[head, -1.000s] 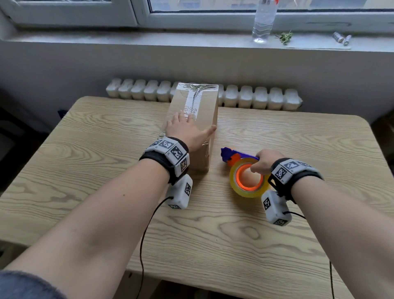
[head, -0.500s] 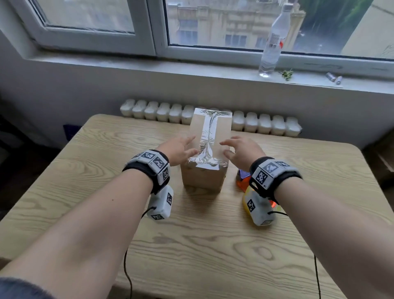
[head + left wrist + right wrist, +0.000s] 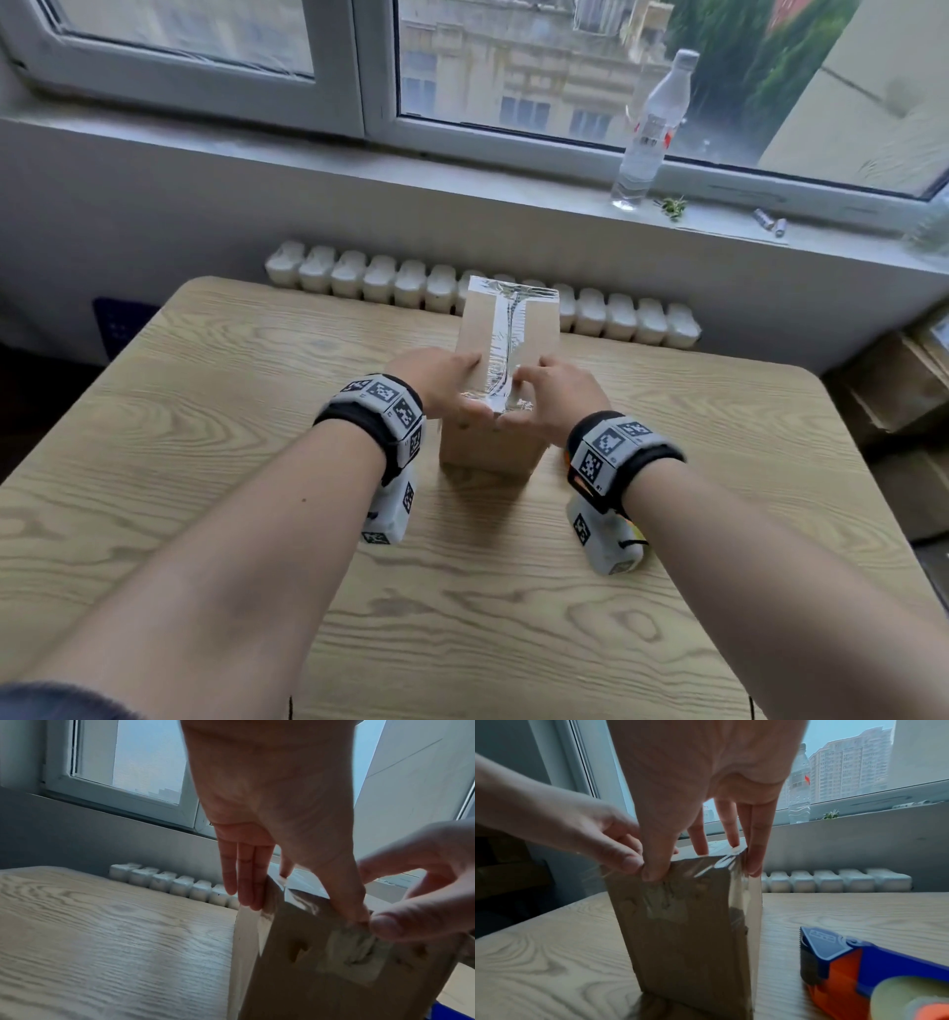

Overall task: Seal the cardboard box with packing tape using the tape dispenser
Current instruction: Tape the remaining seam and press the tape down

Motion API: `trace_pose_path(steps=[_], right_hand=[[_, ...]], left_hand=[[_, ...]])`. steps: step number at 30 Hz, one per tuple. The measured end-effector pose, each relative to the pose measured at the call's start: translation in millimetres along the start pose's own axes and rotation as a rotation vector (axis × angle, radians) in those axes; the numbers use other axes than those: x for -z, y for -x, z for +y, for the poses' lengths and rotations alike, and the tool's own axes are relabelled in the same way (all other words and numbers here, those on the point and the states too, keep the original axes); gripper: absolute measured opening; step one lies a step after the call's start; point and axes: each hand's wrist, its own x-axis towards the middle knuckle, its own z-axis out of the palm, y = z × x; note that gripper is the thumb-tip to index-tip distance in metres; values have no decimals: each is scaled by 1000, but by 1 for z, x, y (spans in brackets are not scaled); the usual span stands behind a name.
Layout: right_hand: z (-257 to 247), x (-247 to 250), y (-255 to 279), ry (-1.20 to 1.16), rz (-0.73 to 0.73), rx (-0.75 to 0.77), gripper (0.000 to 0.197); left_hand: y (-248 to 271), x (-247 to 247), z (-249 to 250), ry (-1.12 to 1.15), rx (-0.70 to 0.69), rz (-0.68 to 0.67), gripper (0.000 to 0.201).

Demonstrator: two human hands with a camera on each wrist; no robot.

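Note:
A tall brown cardboard box (image 3: 490,455) stands on the wooden table (image 3: 205,462). Clear packing tape (image 3: 506,339) runs along its top seam and folds over the near face (image 3: 670,908). My left hand (image 3: 452,383) lies against the box's near left top edge with straight fingers (image 3: 246,882), its thumb (image 3: 352,908) pressing the tape end. My right hand (image 3: 560,395) mirrors it: straight fingers (image 3: 754,852) on the top and right side, thumb (image 3: 654,870) on the near face. The blue and orange tape dispenser (image 3: 859,969) lies on the table right of the box, with no hand on it.
A plastic water bottle (image 3: 649,133) and small items stand on the windowsill behind. A white radiator (image 3: 380,277) runs behind the table's far edge. Stacked cardboard (image 3: 904,390) sits off the table's right side.
My right hand let go of the tape dispenser and came over to the box. My left hand slid from the box top to its near left edge. Both thumbs now meet on the tape end.

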Motion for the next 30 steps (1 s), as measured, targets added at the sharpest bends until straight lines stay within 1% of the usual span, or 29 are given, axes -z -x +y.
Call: trace_pose_path(steps=[4, 7, 9, 13, 19, 20, 23, 24, 27, 30], right_hand=[[-9, -3, 1, 10, 66, -35, 57], [-13, 0, 1, 8, 34, -46, 41], [-9, 4, 1, -6, 2, -31, 38], [5, 9, 4, -5, -64, 9, 55], [15, 11, 11, -19, -76, 70, 61], [18, 11, 10, -8, -95, 75, 66], [29, 13, 10, 25, -171, 27, 100], [33, 14, 10, 33, -178, 1, 106], [39, 13, 12, 58, -191, -16, 110], [37, 7, 11, 55, -199, 3, 111]], left_hand=[[-1, -1, 2, -59, -16, 46, 73], [-2, 0, 3, -58, -8, 29, 67], [-3, 2, 3, -67, -8, 3, 68], [-5, 5, 3, -82, -3, -46, 79], [-5, 4, 5, -80, 3, -100, 95], [-5, 5, 5, -75, 5, -111, 97], [-3, 6, 0, -43, 7, -192, 112], [-2, 5, -3, -26, 12, -212, 116], [-1, 1, -10, -26, 16, -194, 116], [-3, -4, -10, -43, -23, -154, 116]])
